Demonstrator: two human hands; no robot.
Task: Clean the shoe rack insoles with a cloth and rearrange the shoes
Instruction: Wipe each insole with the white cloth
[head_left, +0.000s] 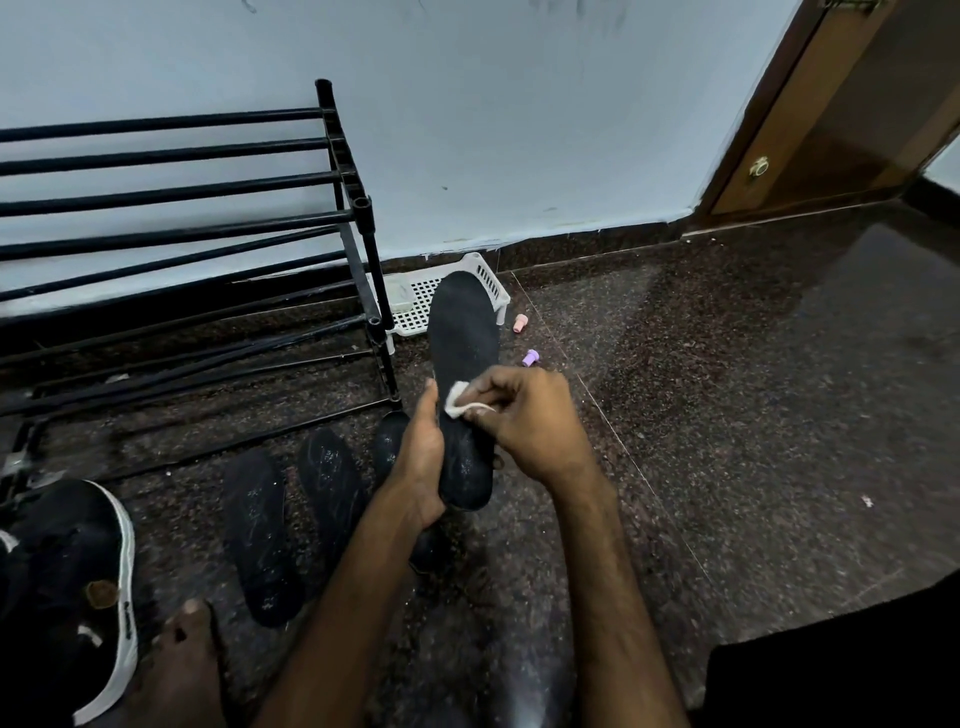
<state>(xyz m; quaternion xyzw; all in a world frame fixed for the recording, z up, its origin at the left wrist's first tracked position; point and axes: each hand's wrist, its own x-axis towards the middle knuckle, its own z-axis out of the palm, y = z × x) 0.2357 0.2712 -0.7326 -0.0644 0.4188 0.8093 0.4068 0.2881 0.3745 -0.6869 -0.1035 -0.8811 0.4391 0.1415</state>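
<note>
Forearms fill the foreground of the head view, with a bare foot (182, 649) planted on the dark stone floor (727, 389) at lower left. Beside the foot sits a black shoe (67, 571) with a white sole.

Further out, the left hand (421, 457) wraps around the heel end of a black insole (462, 332). It holds the insole up off the floor, toe end pointing away toward the wall. The right hand (524, 421) pinches a small white cloth (457, 402) between thumb and fingertips and presses it against the insole's middle.

Three more insoles lie side by side on the floor below. One (260, 535) is nearest the shoe, one (330, 483) is in the middle, and a third (387, 441) is partly hidden behind the left hand. The black shoe rack (358, 208) stands to the left with bare bars. A white slotted basket (410, 306) sits just behind its end post. A pink cap (520, 322) and a purple cap (531, 357) lie loose on the floor near the insole's toe.

The likely trouble lies in the support. Only the heel is gripped, so a firm wipe toward the free toe may flex the insole or twist it out of the palm. The cloth is a small wad held by a fingertip pinch and could slip out mid-stroke. Loosened grit would probably fall onto the insoles below.
</note>
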